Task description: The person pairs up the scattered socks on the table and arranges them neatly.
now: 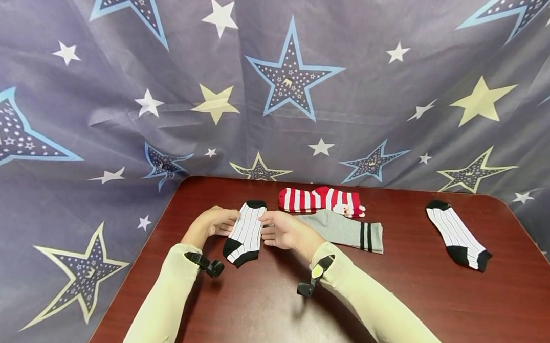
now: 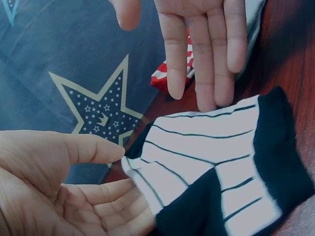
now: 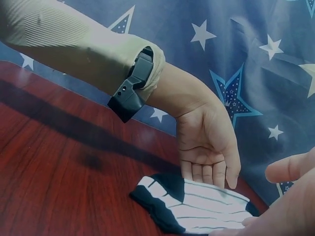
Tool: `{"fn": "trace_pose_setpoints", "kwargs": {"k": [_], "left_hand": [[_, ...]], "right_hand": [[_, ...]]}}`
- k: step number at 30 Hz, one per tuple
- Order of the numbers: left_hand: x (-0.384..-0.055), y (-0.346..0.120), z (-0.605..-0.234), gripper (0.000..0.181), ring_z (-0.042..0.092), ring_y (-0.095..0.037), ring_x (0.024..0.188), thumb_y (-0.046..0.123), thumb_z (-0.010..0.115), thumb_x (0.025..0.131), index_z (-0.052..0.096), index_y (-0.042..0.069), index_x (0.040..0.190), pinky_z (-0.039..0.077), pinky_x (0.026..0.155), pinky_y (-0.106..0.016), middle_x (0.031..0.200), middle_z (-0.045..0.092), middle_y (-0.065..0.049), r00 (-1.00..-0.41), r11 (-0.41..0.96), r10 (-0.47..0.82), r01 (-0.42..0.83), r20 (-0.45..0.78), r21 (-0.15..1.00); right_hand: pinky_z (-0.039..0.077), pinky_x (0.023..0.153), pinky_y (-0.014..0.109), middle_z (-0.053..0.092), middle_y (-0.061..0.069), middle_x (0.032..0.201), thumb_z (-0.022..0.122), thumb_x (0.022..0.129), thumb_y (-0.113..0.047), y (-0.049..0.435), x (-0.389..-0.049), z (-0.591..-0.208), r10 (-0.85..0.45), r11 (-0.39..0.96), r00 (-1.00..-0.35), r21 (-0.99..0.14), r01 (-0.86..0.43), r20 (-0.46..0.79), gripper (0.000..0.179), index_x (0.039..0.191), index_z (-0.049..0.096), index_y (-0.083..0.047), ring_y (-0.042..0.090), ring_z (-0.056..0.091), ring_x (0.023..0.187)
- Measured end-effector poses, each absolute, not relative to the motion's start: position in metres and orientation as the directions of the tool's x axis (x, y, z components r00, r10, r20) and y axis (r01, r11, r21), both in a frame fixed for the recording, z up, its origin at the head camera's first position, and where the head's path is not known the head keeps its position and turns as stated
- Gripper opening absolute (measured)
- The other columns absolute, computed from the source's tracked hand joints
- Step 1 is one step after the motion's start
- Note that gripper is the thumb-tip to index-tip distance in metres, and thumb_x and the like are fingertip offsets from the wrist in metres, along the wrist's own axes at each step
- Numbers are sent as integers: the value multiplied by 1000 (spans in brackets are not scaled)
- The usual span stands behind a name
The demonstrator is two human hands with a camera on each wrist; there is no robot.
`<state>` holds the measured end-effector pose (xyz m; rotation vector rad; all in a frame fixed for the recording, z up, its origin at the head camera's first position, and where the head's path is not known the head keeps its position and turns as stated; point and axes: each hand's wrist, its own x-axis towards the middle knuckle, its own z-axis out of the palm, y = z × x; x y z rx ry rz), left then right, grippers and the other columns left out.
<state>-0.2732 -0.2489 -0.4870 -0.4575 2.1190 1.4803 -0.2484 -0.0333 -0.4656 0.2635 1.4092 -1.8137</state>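
Observation:
A white ankle sock with thin dark stripes and black toe, heel and cuff (image 1: 246, 231) lies on the table between both hands. At its left edge is my left hand (image 1: 218, 221), its thumb tip touching or very near the sock in the left wrist view and its fingers partly hidden by the fabric (image 2: 197, 147). My right hand (image 1: 284, 230) is at the sock's right edge, fingers extended, palm facing the sock; the left wrist view shows nothing held in those fingers (image 2: 203, 54). Whether they touch the fabric I cannot tell.
Behind my right hand lie a red-and-white striped sock (image 1: 320, 199) and a grey sock with black bands (image 1: 344, 230). A matching white striped sock (image 1: 457, 235) lies far right on the brown table (image 1: 263, 315). A star-patterned curtain (image 1: 374, 121) borders the table's back.

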Motion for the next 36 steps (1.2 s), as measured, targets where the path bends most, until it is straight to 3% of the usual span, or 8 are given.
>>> {"fn": "trace_pose_setpoints", "kwargs": {"k": [5, 11, 25, 36], "left_hand": [[-274, -247, -489, 27, 65, -9, 73, 16, 59, 96, 62, -5, 113, 58, 71, -24, 84, 67, -1, -804, 321, 54, -547, -592, 773], [-273, -246, -493, 24, 68, -9, 70, 8, 59, 96, 64, -9, 111, 59, 70, -25, 75, 70, 0, -810, 303, 80, -535, -581, 788], [-273, -242, -484, 14, 67, -6, 71, 5, 58, 97, 63, -5, 106, 57, 69, -22, 75, 70, 3, -827, 254, 178, -485, -534, 837], [-272, -244, -476, 19, 67, -6, 72, 5, 57, 98, 61, -6, 113, 56, 69, -20, 75, 70, 4, -829, 219, 198, -483, -524, 848]], "right_hand": [[24, 127, 48, 27, 34, 159, 46, 99, -16, -34, -249, -469, -455, -96, -664, -708, 699, -594, 60, 150, 26, 8, 42, 27, 151], [26, 126, 48, 30, 34, 158, 48, 98, -14, -34, -249, -472, -445, -124, -673, -704, 699, -590, 59, 148, 28, 8, 39, 30, 150], [27, 126, 47, 34, 31, 158, 48, 97, -12, -34, -248, -474, -454, -148, -668, -690, 709, -589, 58, 148, 30, 9, 40, 33, 150], [25, 127, 46, 34, 30, 158, 43, 100, -17, -36, -250, -477, -473, -156, -663, -686, 711, -580, 62, 152, 26, 11, 37, 33, 151]]}}
